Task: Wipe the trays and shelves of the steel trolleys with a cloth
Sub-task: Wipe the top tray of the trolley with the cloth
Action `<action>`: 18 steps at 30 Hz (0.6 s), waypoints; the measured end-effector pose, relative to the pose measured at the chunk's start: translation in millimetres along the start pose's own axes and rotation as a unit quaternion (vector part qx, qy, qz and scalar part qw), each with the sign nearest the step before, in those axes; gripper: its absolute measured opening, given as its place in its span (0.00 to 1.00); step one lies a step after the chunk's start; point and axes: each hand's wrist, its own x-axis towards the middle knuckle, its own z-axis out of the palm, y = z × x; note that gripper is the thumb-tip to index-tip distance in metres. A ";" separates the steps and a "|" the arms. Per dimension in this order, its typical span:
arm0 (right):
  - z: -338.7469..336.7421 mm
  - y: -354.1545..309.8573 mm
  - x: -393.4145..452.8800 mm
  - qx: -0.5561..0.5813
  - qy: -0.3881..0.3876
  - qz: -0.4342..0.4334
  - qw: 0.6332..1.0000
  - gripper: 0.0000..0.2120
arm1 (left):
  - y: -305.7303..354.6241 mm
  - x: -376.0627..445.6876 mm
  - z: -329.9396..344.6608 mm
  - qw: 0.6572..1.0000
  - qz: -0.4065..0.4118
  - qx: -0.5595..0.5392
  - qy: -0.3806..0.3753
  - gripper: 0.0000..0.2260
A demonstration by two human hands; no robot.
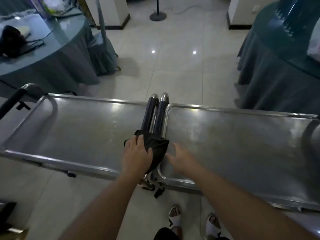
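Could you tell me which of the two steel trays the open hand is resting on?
The right-hand tray: the right hand lies flat at its near left corner, while the left hand grips the black cloth over the handles beside the left-hand tray.

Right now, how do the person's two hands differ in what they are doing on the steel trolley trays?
The left hand holds a crumpled black cloth over the dark paired trolley handles; the right hand holds nothing. The left grip is curled around fabric, while the right hand's fingers are spread over the right steel tray. Both reach toward the seam between the trolleys.
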 end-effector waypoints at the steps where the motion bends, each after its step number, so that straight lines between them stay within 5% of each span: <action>1: 7.5 -5.9 5.2 0.060 -0.006 0.011 0.998 0.35 | -10.5 1.7 -1.2 0.999 -0.029 -0.017 -0.006 0.31; 7: 28.4 -36.6 27.8 0.309 -0.005 0.147 0.940 0.37 | -49.0 13.7 6.1 0.972 -0.112 -0.181 -0.099 0.35; 18: 21.4 -46.5 45.2 0.439 -0.017 0.205 0.874 0.20 | -36.2 19.1 1.8 0.965 -0.119 -0.232 -0.026 0.30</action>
